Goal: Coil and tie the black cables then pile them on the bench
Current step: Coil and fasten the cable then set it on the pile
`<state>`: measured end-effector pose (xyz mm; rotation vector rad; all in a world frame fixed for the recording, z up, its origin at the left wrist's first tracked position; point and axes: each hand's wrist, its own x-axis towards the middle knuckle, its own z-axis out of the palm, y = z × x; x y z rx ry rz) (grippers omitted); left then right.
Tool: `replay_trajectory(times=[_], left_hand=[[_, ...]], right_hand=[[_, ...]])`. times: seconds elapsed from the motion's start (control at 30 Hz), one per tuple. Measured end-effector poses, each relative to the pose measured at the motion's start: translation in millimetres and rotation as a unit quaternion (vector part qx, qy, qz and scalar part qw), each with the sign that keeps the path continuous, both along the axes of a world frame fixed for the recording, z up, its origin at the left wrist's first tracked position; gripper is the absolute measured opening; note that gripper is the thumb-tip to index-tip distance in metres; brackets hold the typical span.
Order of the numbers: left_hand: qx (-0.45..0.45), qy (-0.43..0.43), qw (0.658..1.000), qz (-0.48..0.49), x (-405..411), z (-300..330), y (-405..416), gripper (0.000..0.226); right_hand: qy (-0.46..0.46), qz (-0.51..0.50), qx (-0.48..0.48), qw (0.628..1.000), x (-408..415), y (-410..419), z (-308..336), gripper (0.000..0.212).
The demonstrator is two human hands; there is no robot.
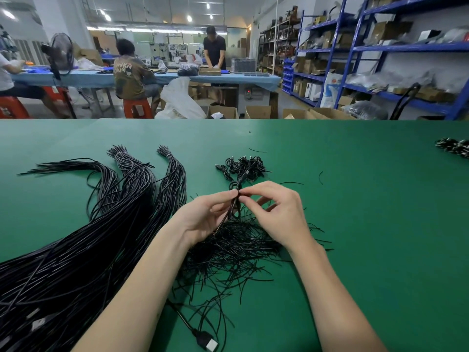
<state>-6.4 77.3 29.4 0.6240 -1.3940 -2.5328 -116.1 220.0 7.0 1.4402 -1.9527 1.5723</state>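
Note:
A coiled black cable (234, 196) stands upright between my two hands over the green bench (355, 212). My left hand (203, 217) grips its lower loops, and my right hand (276, 209) pinches its top with thumb and forefinger. Just beyond them lies a pile of tied coils (241, 170). Under my hands spreads a heap of thin black twist ties (228, 252). Long bundles of uncoiled black cables (101, 224) fan across the left of the bench, their far ends bound with white ties. Part of the held cable is hidden by my fingers.
A loose USB plug (206, 342) lies near the front edge between my forearms. Another dark bundle (454, 147) sits at the far right of the bench. Beyond the bench are cardboard boxes, blue shelving on the right, and people at a blue table.

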Motion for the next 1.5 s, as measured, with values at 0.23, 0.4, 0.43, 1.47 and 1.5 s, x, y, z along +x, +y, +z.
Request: replay_trajectory(times=[0.23,0.4,0.43,1.47,1.5], left_hand=[[0.031,-0.034,0.999,-0.014,4,5,-1,0.008],[-0.03,-0.012,0.999,-0.007,2,4,0,0.03],[-0.035,-0.009,0.999,-0.008,1,3,1,0.03],[-0.199,0.055,0.973,0.101,-4,-19,-5,0.036],[-0.197,0.057,0.972,0.112,-5,-19,-4,0.035]], right_hand=[[0.079,-0.021,0.037,0.996,-1,-1,5,0.009],[0.088,-0.037,0.036,0.995,2,0,8,0.005],[0.087,-0.039,0.039,0.995,2,1,9,0.004],[-0.309,-0.061,0.037,0.949,12,-14,-5,0.008],[-0.288,-0.077,0.035,0.954,14,-15,-7,0.011]])
